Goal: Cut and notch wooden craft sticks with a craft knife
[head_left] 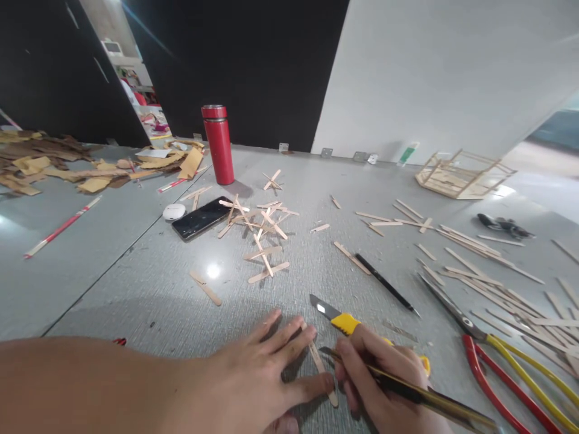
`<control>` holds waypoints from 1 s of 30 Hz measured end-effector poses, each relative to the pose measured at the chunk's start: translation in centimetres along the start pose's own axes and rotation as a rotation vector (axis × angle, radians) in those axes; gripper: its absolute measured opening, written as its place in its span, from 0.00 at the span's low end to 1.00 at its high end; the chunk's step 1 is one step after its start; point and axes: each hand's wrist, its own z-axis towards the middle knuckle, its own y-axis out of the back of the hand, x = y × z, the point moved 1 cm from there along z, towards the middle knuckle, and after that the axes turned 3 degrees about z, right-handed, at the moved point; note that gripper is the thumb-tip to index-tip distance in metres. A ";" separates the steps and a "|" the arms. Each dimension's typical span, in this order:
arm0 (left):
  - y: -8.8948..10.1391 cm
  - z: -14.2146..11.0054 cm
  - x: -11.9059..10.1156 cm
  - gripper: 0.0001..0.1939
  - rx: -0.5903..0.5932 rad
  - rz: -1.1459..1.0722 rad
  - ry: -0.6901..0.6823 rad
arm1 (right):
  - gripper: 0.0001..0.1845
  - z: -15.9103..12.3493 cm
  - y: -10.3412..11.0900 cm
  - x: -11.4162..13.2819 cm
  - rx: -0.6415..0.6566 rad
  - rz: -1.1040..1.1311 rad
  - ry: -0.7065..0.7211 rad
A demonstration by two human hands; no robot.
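Observation:
My left hand [253, 367] lies on the table with its fingers stretched out. Its fingertips and thumb press on a wooden craft stick [318, 361], pinning it flat. My right hand [384, 380] is closed around a slim craft knife [416, 395] with a dark and gold handle. The blade tip is right beside the stick. Just beyond my right fingers lies a yellow utility knife [346, 323] with its grey blade out, its handle partly hidden by that hand. A black pen [386, 284] rests farther back, touching another craft stick [346, 256].
Crossed craft sticks [265, 256] stand mid-table near a phone [203, 218], a white earbud case [174, 211] and a red bottle [220, 147]. Scissor-like snips [470, 328] and loose sticks [497, 289] lie right. A stick frame [461, 175] stands behind; cardboard scraps [54, 160] lie left.

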 end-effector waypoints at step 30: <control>0.1 -0.5 -0.7 0.27 0.021 0.084 -0.058 | 0.17 0.3 -0.6 -0.3 0.070 -0.121 0.317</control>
